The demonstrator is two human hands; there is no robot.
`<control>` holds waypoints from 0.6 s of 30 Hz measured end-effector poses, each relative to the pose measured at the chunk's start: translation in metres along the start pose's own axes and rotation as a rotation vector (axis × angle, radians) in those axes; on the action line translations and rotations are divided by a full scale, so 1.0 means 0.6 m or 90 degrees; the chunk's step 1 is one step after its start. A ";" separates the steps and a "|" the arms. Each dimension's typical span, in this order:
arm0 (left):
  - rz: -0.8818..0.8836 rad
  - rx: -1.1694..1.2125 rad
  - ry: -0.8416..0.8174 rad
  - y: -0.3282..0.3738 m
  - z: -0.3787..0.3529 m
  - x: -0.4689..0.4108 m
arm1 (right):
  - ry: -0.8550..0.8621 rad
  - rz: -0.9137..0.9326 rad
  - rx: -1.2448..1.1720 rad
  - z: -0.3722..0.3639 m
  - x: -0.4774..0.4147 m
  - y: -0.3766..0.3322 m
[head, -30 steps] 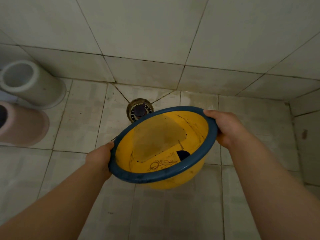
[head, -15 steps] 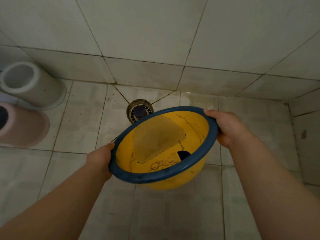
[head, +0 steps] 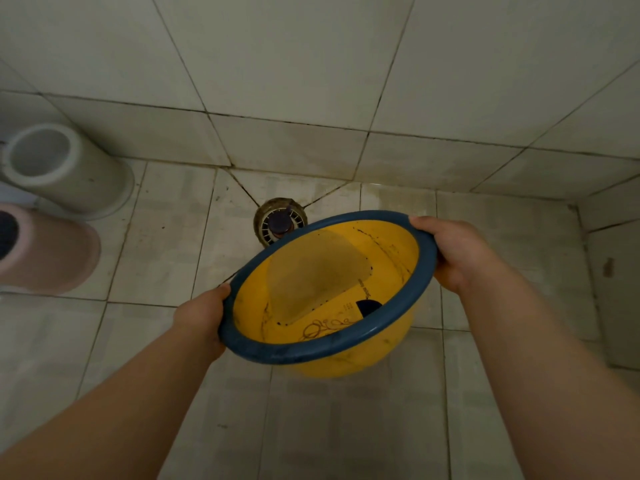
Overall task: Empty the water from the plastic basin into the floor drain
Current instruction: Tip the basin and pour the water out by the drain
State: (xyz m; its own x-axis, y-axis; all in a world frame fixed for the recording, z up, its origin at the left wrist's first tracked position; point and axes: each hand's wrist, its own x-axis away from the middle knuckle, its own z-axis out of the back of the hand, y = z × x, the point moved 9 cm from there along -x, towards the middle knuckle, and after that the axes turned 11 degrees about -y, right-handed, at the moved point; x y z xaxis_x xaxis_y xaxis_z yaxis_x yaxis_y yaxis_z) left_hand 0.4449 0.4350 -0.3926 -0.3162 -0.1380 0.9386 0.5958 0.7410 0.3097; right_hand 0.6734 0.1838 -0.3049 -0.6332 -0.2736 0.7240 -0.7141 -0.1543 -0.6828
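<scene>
Yellow plastic basin with a blue rim (head: 398,289), held in the air over the grey tiled floor (head: 162,244): my left hand (head: 202,315) is clamped on the near-left rim, my right hand (head: 457,252) on the far-right rim, each grip closed around the blue edge. From the head view the basin tilts with its far-left lip low, toward the round floor drain (head: 277,221), which shows just beyond the rim. A shallow pool of water (head: 318,271) sits in the low part, with dark specks and some thin stringy debris near me.

My worry is the aim. If I tip too quickly, the water may sheet across the broad lip and land on the tiles beside the drain, not in it. A wet rim could also twist in my grip. The debris may wash out and clog the grate.

Two upturned plastic stools, one grey (head: 65,168) and one pink (head: 48,251), stand well apart to the left; nothing lies between the basin and the drain.
</scene>
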 end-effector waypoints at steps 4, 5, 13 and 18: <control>-0.006 0.005 0.001 0.003 -0.001 0.003 | -0.001 0.004 -0.004 0.000 0.001 -0.002; -0.009 -0.003 0.009 0.004 0.001 0.007 | 0.001 0.004 -0.004 0.000 0.001 -0.003; -0.021 -0.002 -0.006 0.006 -0.015 0.012 | 0.005 0.005 0.001 0.000 0.008 -0.008; -0.018 -0.025 0.020 0.004 -0.005 0.007 | 0.000 0.003 0.004 -0.001 0.011 -0.008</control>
State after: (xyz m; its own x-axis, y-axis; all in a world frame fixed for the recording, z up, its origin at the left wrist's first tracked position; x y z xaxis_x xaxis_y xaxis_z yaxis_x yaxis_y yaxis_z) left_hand 0.4470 0.4344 -0.3875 -0.3109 -0.1801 0.9332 0.6150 0.7106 0.3420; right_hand 0.6725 0.1831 -0.2967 -0.6361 -0.2738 0.7214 -0.7097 -0.1591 -0.6863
